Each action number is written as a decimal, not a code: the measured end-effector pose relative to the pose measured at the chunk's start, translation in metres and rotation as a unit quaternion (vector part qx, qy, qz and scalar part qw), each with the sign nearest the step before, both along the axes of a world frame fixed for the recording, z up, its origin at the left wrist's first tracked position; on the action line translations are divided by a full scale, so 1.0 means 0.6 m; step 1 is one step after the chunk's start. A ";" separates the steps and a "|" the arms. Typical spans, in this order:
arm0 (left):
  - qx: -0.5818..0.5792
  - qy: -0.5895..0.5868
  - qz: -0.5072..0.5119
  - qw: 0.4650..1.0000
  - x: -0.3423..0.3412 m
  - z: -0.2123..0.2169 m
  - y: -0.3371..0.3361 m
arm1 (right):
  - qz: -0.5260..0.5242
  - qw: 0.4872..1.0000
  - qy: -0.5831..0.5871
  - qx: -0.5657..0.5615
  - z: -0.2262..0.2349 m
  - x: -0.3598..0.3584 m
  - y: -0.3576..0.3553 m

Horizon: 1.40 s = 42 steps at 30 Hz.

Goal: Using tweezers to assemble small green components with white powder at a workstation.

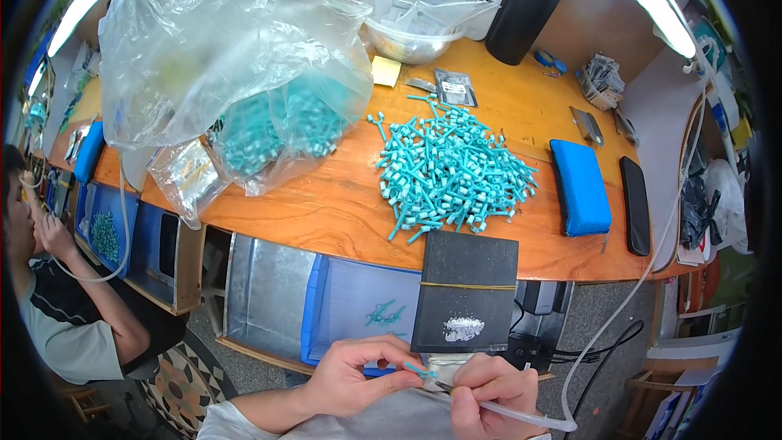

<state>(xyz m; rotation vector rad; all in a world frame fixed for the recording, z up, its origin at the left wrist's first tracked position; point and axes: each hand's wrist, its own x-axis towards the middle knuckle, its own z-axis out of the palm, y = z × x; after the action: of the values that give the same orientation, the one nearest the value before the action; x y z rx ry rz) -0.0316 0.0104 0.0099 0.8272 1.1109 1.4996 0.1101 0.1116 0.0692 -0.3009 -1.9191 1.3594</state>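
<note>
My left hand [356, 379] pinches a small teal plastic stick [421, 371] between thumb and fingertips. Close beside it, my right hand [491, 398] grips a slim tool with a dark tip, from which a translucent tube [521, 416] runs off to the right. The tip points toward the stick; whether they touch is too small to tell. Just beyond my hands lies a black pad [468, 265] with a rubber band across it and a patch of tiny whitish grains [463, 328]. Several teal sticks [384, 314] lie in a blue tray [334, 297] to the left.
A heap of teal sticks with white ends [448, 167] covers the middle of the wooden table [309, 216]. Left of it stands a big clear plastic bag [228, 49] of similar pieces. A blue case [580, 187] and black phone [634, 205] lie right. Another person [73, 293] sits left.
</note>
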 end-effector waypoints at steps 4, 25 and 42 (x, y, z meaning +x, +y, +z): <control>0.001 -0.001 0.001 1.000 0.000 -0.002 -0.001 | 0.004 1.000 0.000 0.014 0.003 -0.003 0.001; 0.010 -0.033 -0.003 0.999 0.005 -0.005 -0.001 | -0.100 0.984 -0.114 0.090 -0.001 -0.005 0.019; 0.009 -0.015 -0.002 1.000 0.003 -0.004 -0.001 | 0.019 1.000 0.008 -0.024 0.006 0.005 0.003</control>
<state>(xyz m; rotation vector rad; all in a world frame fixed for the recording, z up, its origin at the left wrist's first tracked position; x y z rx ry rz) -0.0298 0.0097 0.0075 0.8148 1.0749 1.5163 0.1128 0.1134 0.0730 -0.2766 -1.8906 1.4298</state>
